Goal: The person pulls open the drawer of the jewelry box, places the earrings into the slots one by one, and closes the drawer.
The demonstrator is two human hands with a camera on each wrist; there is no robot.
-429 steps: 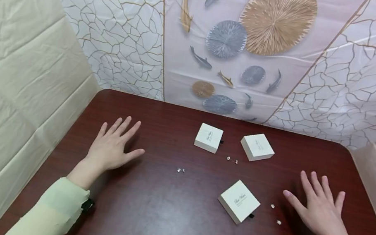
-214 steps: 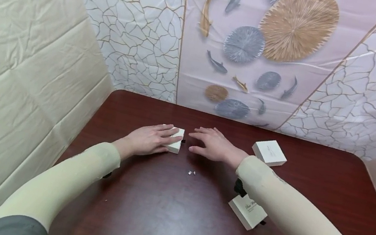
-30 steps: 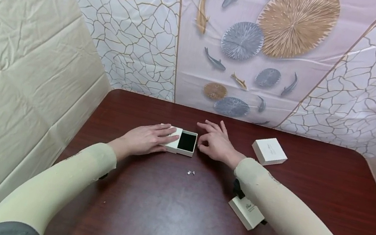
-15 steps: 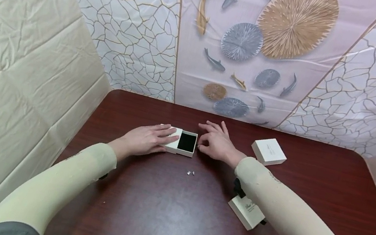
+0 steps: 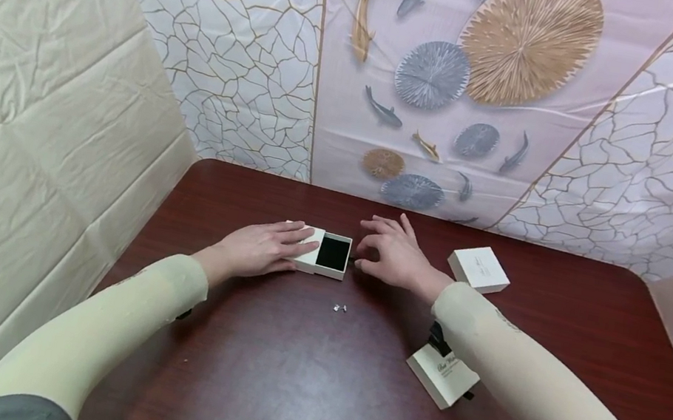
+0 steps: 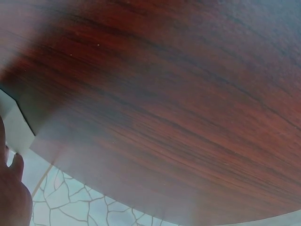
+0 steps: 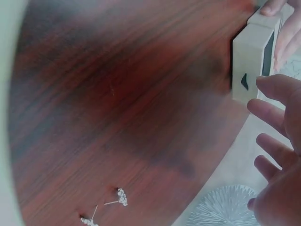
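In the head view, my left hand (image 5: 251, 249) grips the sleeve of a small white gift box (image 5: 307, 263), fingers across its top and thumb along its near side. The box's drawer (image 5: 334, 255) is slid partway out to the right, showing a black lining. Just right of it, my right hand (image 5: 392, 254) hovers with thumb and fingers apart. The right wrist view shows a black pull tab (image 7: 244, 81) on the drawer's end, with the thumb and index tips near it and nothing between them. The left wrist view catches only part of the left hand (image 6: 14, 188).
One pair of stud earrings (image 5: 339, 308) lies in front of the drawer. Flower-shaped stud earrings (image 7: 121, 197) appear in the right wrist view. A white box (image 5: 478, 268) stands at the back right; another (image 5: 441, 377) sits partly beneath the right forearm. A patterned cloth (image 5: 415, 149) hangs behind the table.
Since the oldest frames, the left hand has come onto the box, the box has shifted left and its drawer has been slid out. Lately the right hand has drawn slightly right of the drawer.
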